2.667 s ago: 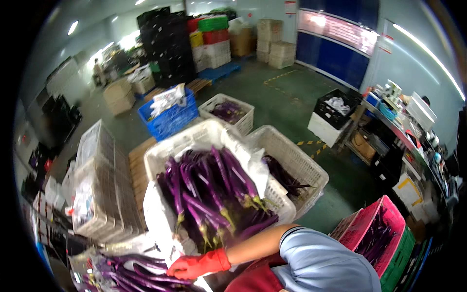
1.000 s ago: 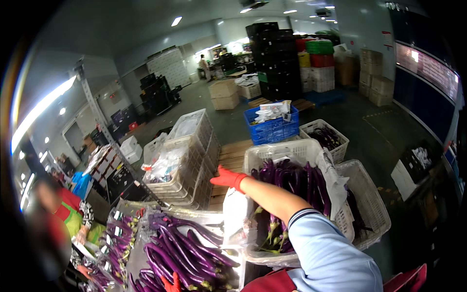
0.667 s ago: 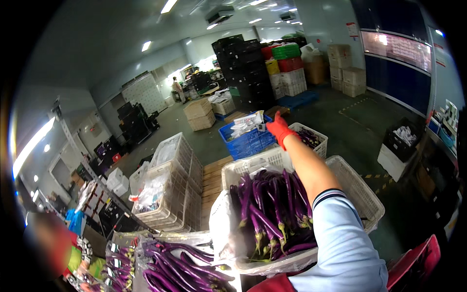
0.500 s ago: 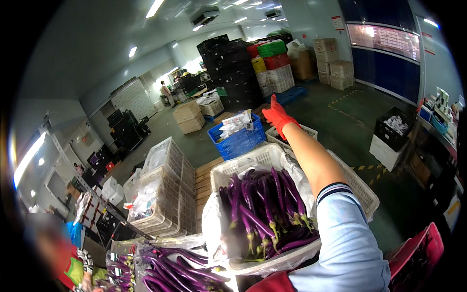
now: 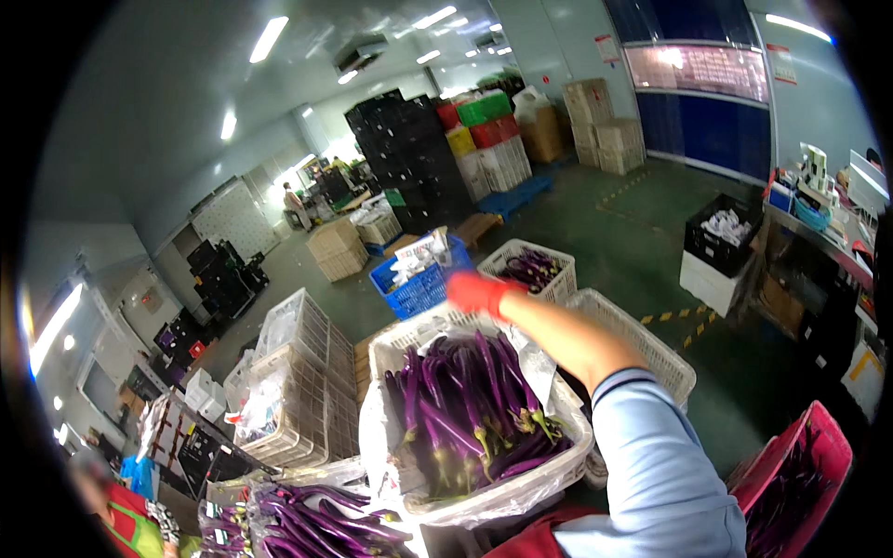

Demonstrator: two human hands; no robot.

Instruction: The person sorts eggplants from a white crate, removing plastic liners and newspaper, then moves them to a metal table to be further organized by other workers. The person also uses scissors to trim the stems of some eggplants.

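We see our right hand in its red glove above the far edge of the big white crate, in front of the right end of the blue crate. The glove is blurred, so we cannot tell whether its grip is spread or pressed together; our left hand is out of view, and its grip we cannot tell either.

The eggplants lie heaped inside the white crate. Most have their long axes running from the far edge to the near edge, their green stem ends pointing at the near edge and the near right corner. One slants across the others, from the left edge toward the near right. A few along the near edge lie more sideways, nearly parallel to it. A white liner hangs over the left edge.

On the desk, left of the crate, we have a second pile of eggplants, their long axes slanting from the far left down toward the near right.
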